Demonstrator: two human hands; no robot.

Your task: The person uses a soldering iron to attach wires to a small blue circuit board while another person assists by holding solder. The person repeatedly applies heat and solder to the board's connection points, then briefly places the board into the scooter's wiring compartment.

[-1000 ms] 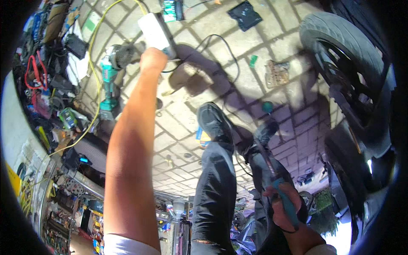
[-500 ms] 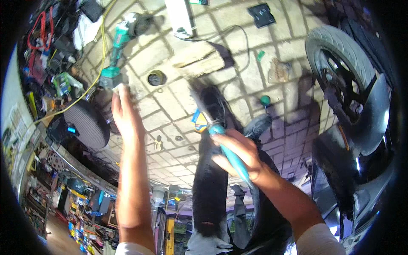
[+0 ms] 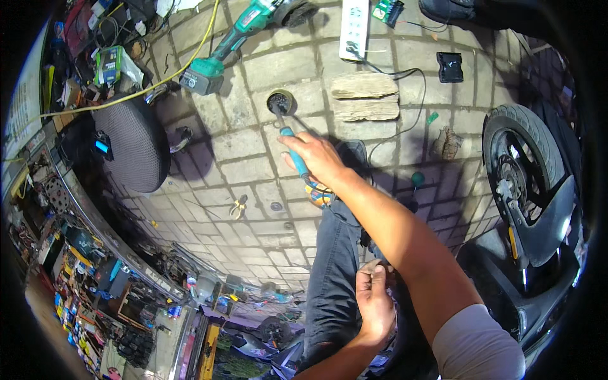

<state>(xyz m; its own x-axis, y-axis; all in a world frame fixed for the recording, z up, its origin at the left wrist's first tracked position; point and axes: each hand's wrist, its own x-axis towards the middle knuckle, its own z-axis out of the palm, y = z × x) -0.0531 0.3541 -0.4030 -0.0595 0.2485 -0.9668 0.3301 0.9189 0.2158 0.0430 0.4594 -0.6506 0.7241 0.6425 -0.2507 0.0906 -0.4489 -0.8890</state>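
Observation:
My right hand is wrapped round the blue handle of a soldering iron. The iron's metal end reaches down into a small round tin on the paving, and dark stuff shows inside the tin. Close to my lap, my left hand is closed with the thumb on top; what it pinches, if anything, is too small to name. Two rough wood pieces lie side by side to the right of the tin. A yellow and blue object sits below the iron's handle, partly covered.
A green cordless angle grinder lies at the far left, beside a yellow cable. A white power strip is at the back. Pliers lie on the paving. A motorbike wheel stands at right, a black seat at left.
My right hand has carried the soldering iron forward and left, bringing its end into the tin. My left hand has drawn back from near the grinder to my lap and closed. The view has shifted.

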